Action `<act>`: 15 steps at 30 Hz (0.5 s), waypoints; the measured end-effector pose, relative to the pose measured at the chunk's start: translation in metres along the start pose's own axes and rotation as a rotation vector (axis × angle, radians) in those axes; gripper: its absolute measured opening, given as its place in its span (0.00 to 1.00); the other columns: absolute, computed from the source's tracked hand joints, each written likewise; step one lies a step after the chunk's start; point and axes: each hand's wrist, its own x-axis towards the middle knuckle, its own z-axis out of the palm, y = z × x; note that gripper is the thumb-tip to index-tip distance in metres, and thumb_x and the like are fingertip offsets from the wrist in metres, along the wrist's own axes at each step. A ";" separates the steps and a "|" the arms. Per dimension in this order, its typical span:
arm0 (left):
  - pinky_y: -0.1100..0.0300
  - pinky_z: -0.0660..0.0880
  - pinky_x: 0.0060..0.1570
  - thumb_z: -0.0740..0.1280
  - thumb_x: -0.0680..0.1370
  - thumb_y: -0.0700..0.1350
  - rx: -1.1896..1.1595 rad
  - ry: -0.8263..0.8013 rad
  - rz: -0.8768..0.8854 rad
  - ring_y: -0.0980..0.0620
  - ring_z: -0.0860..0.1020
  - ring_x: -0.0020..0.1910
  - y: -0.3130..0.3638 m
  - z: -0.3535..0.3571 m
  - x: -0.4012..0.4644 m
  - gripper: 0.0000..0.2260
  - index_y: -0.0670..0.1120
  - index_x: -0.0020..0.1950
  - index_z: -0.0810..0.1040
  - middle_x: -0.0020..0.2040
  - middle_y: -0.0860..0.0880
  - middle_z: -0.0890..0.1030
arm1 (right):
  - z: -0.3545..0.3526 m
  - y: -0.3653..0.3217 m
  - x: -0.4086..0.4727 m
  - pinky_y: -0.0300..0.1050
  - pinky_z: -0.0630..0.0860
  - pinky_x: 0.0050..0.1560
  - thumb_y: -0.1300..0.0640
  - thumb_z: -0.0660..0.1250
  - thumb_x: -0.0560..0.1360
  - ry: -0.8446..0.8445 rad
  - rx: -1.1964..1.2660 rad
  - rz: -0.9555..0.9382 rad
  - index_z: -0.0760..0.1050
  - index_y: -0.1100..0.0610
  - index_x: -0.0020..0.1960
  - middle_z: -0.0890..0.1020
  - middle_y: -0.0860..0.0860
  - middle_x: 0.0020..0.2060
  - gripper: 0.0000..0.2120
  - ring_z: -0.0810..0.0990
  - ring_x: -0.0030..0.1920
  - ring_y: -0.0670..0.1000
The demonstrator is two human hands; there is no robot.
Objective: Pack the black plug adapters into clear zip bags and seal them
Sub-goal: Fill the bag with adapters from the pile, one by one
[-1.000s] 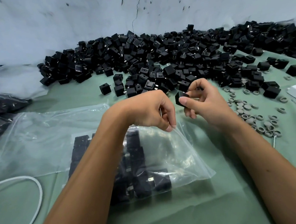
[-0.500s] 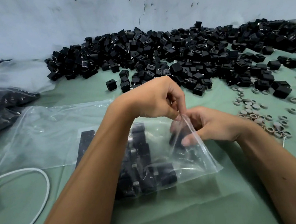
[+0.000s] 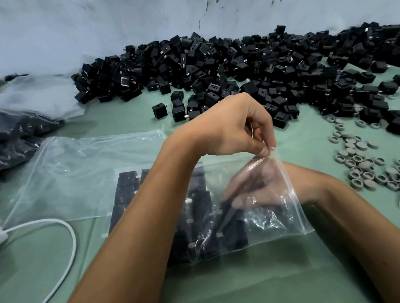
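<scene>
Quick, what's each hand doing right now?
Left hand: pinching the top edge of the zip bag, holding it open.
Right hand: inside the bag, fingers curled round a black adapter.

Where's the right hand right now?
In the head view, the right hand is inside the clear zip bag, right of centre, below the left hand pinching its rim.

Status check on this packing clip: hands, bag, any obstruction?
Left hand pinches zip bag mouth open. Right hand inside bag, placing adapter; grip blurred. Bag unsealed. Nothing obstructing.
</scene>
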 end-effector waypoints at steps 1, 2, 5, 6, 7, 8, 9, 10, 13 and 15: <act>0.65 0.72 0.37 0.80 0.70 0.37 0.007 0.014 0.005 0.60 0.75 0.33 0.000 0.000 0.000 0.07 0.47 0.44 0.87 0.36 0.52 0.82 | 0.002 -0.001 0.000 0.60 0.84 0.54 0.68 0.72 0.78 0.019 0.013 -0.005 0.83 0.67 0.57 0.87 0.60 0.50 0.09 0.87 0.50 0.62; 0.66 0.71 0.36 0.80 0.70 0.37 0.010 0.025 0.008 0.61 0.74 0.32 0.000 0.000 0.001 0.07 0.47 0.44 0.87 0.35 0.52 0.81 | 0.003 0.000 0.000 0.53 0.85 0.52 0.68 0.73 0.77 0.033 0.017 0.009 0.83 0.67 0.56 0.87 0.59 0.48 0.08 0.87 0.49 0.60; 0.66 0.70 0.36 0.80 0.70 0.37 0.010 0.031 0.008 0.60 0.73 0.32 -0.001 0.002 0.002 0.07 0.47 0.44 0.87 0.35 0.53 0.81 | 0.003 0.004 0.001 0.40 0.82 0.48 0.67 0.74 0.76 0.041 0.027 0.062 0.84 0.67 0.54 0.88 0.57 0.47 0.07 0.88 0.47 0.55; 0.66 0.71 0.36 0.80 0.71 0.38 0.013 0.032 0.005 0.60 0.74 0.33 -0.002 0.002 0.002 0.06 0.47 0.44 0.87 0.36 0.52 0.81 | 0.002 0.003 0.001 0.43 0.83 0.49 0.66 0.74 0.76 0.041 0.026 0.076 0.84 0.66 0.55 0.88 0.57 0.47 0.07 0.88 0.47 0.56; 0.65 0.72 0.37 0.80 0.71 0.38 0.009 0.040 -0.004 0.59 0.74 0.33 -0.005 0.001 0.002 0.06 0.47 0.45 0.87 0.36 0.50 0.81 | 0.002 0.002 0.002 0.50 0.84 0.48 0.64 0.74 0.77 0.033 0.016 0.084 0.84 0.65 0.55 0.88 0.58 0.47 0.08 0.88 0.47 0.58; 0.64 0.73 0.38 0.79 0.72 0.39 -0.002 0.057 -0.020 0.58 0.75 0.34 -0.009 0.000 0.001 0.05 0.46 0.45 0.87 0.37 0.47 0.82 | 0.001 0.001 0.001 0.56 0.84 0.46 0.61 0.75 0.78 0.028 0.000 0.090 0.84 0.63 0.55 0.88 0.59 0.47 0.08 0.87 0.45 0.60; 0.62 0.75 0.39 0.79 0.73 0.40 -0.006 0.084 -0.043 0.57 0.76 0.35 -0.014 -0.003 0.000 0.04 0.45 0.46 0.87 0.39 0.45 0.83 | -0.002 0.001 0.000 0.55 0.84 0.40 0.57 0.75 0.78 0.044 -0.009 0.085 0.85 0.61 0.55 0.87 0.60 0.46 0.10 0.86 0.40 0.59; 0.59 0.77 0.41 0.78 0.74 0.41 0.010 0.120 -0.072 0.55 0.77 0.36 -0.019 -0.006 -0.001 0.04 0.45 0.47 0.86 0.40 0.44 0.83 | -0.007 0.001 -0.002 0.50 0.83 0.35 0.54 0.75 0.77 0.088 -0.027 0.085 0.85 0.59 0.54 0.87 0.59 0.43 0.10 0.85 0.35 0.56; 0.52 0.82 0.48 0.78 0.75 0.42 0.091 0.187 -0.171 0.54 0.80 0.39 -0.038 -0.020 -0.008 0.04 0.49 0.47 0.86 0.41 0.49 0.84 | -0.024 0.006 -0.008 0.45 0.81 0.32 0.48 0.76 0.72 0.328 -0.084 0.125 0.85 0.56 0.46 0.86 0.53 0.37 0.11 0.83 0.33 0.53; 0.51 0.82 0.49 0.77 0.75 0.42 0.084 0.177 -0.215 0.55 0.80 0.40 -0.047 -0.028 -0.015 0.05 0.51 0.47 0.86 0.42 0.49 0.84 | -0.029 0.015 -0.007 0.45 0.74 0.30 0.52 0.77 0.72 0.542 0.055 0.164 0.84 0.58 0.41 0.81 0.54 0.32 0.09 0.77 0.30 0.52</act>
